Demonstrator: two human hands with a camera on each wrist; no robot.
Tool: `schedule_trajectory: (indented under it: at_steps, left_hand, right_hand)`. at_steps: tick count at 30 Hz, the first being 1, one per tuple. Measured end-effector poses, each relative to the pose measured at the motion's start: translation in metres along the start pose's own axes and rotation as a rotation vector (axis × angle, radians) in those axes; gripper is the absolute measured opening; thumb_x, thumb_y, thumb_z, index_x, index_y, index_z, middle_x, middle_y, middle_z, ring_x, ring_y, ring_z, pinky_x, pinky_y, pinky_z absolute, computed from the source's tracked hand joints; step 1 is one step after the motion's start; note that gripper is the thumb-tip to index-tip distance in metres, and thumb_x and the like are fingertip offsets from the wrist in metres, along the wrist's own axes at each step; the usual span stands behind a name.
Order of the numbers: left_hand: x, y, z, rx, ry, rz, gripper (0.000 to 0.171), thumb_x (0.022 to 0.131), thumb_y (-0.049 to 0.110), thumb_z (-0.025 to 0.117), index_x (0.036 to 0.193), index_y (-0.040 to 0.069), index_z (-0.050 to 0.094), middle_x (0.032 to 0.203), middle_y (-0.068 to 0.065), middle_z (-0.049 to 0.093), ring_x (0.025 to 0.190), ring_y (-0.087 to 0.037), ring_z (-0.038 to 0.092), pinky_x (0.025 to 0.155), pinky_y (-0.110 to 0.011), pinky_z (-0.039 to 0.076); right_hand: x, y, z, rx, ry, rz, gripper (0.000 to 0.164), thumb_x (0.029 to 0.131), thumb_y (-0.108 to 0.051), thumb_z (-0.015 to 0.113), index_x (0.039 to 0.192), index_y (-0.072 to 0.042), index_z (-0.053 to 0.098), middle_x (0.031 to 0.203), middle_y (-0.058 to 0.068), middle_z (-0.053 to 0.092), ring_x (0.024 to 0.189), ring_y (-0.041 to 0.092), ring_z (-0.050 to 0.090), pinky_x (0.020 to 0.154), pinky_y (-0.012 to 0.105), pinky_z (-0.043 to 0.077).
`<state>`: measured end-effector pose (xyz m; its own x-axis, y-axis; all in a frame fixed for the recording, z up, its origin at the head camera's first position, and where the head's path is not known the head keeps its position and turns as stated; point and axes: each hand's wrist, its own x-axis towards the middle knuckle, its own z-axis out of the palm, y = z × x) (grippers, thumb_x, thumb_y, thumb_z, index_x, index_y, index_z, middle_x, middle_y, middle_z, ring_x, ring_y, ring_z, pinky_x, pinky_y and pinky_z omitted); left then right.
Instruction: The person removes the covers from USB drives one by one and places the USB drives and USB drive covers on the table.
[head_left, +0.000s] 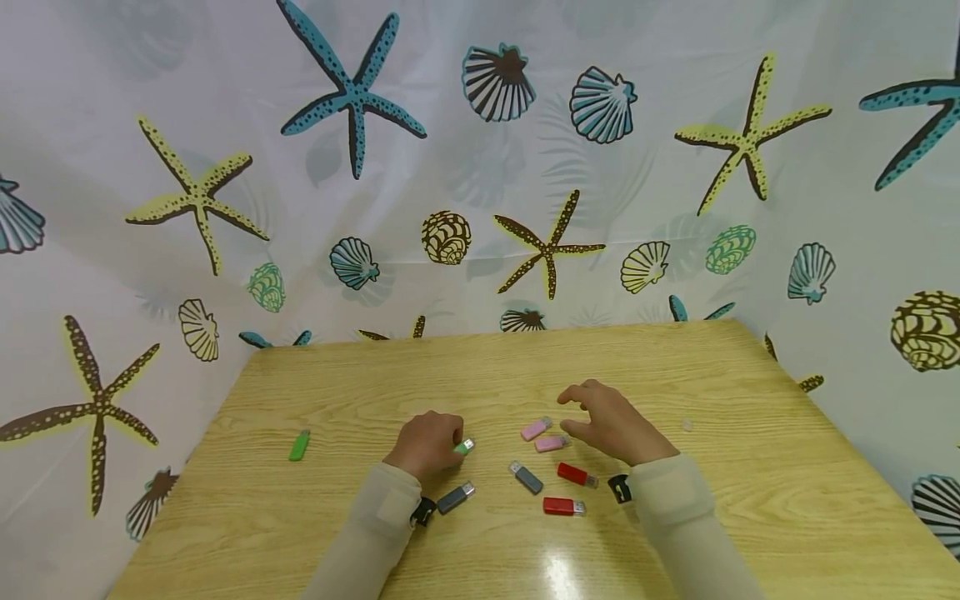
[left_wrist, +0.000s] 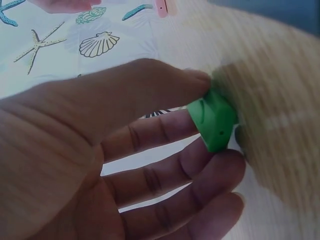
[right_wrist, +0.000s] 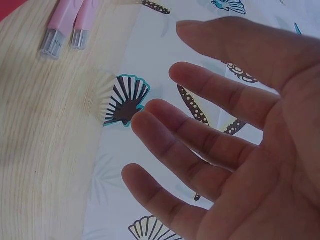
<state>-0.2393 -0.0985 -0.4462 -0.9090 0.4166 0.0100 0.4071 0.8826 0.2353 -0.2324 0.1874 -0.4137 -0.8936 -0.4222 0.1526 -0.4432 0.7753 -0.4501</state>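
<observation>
My left hand (head_left: 426, 446) pinches a green USB stick (left_wrist: 216, 120) between thumb and fingers, close over the wooden table. In the head view the metal plug of that stick points to the right. My right hand (head_left: 617, 423) hovers with spread, relaxed fingers and nothing in them. Just left of it lie two pink USB sticks, an upper one (head_left: 536, 429) and a lower one (head_left: 551, 444). Below the left hand, beside its wrist, rests a dark grey USB stick (head_left: 455, 497). A second grey stick (head_left: 527, 477) lies between the two hands.
Two red USB sticks, one (head_left: 576, 475) above the other (head_left: 562, 507), lie near the right wrist. Far to the left is another green stick (head_left: 299, 446). The wooden table (head_left: 360, 375) ends at a white curtain (head_left: 465, 175) printed with shells and starfish.
</observation>
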Motion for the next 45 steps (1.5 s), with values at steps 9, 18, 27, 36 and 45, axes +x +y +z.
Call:
schedule_trajectory:
  at_steps: [9, 18, 27, 36, 45]
  left_hand:
    - [0.000, -0.001, -0.002, -0.018, 0.028, 0.014, 0.011, 0.079, 0.015, 0.075, 0.082, 0.011, 0.066, 0.076, -0.001, 0.067, 0.055, -0.011, 0.046, 0.052, -0.029, 0.044]
    - [0.000, 0.005, -0.010, -0.030, 0.043, 0.089, 0.012, 0.081, 0.019, 0.074, 0.089, 0.015, 0.067, 0.071, 0.006, 0.060, 0.054, -0.007, 0.046, 0.049, -0.024, 0.040]
    - [-0.009, 0.021, -0.030, -0.025, 0.083, 0.172, 0.015, 0.081, 0.016, 0.070, 0.095, 0.015, 0.068, 0.075, 0.005, 0.055, 0.056, -0.007, 0.045, 0.049, -0.022, 0.037]
    - [-0.021, 0.037, -0.048, -0.038, 0.115, 0.268, 0.013, 0.082, 0.018, 0.069, 0.094, 0.014, 0.068, 0.079, 0.005, 0.058, 0.060, -0.005, 0.049, 0.051, -0.020, 0.042]
    - [-0.032, 0.048, -0.061, -0.023, 0.156, 0.338, 0.014, 0.084, 0.021, 0.069, 0.096, 0.014, 0.068, 0.083, 0.005, 0.060, 0.067, -0.003, 0.054, 0.055, -0.019, 0.046]
  right_hand:
    - [0.000, -0.003, 0.000, 0.003, -0.003, 0.001, 0.032, 0.086, -0.016, 0.072, 0.116, -0.007, 0.064, 0.111, 0.011, 0.061, 0.096, 0.027, 0.061, 0.077, 0.042, 0.054]
    - [0.000, -0.007, -0.002, -0.004, 0.001, -0.021, 0.032, 0.086, -0.016, 0.072, 0.115, -0.007, 0.065, 0.108, 0.009, 0.061, 0.095, 0.028, 0.060, 0.078, 0.042, 0.053]
    - [-0.003, -0.023, -0.010, -0.016, 0.001, -0.080, 0.033, 0.086, -0.018, 0.072, 0.116, -0.007, 0.065, 0.110, 0.008, 0.062, 0.097, 0.024, 0.059, 0.081, 0.042, 0.053]
    - [-0.007, -0.042, -0.017, 0.001, -0.021, -0.127, 0.037, 0.086, -0.028, 0.072, 0.117, -0.009, 0.065, 0.115, 0.006, 0.062, 0.105, 0.024, 0.059, 0.087, 0.043, 0.051]
    - [-0.011, -0.059, -0.017, 0.006, -0.048, -0.208, 0.037, 0.086, -0.026, 0.072, 0.116, -0.008, 0.065, 0.116, 0.005, 0.061, 0.106, 0.023, 0.059, 0.087, 0.041, 0.051]
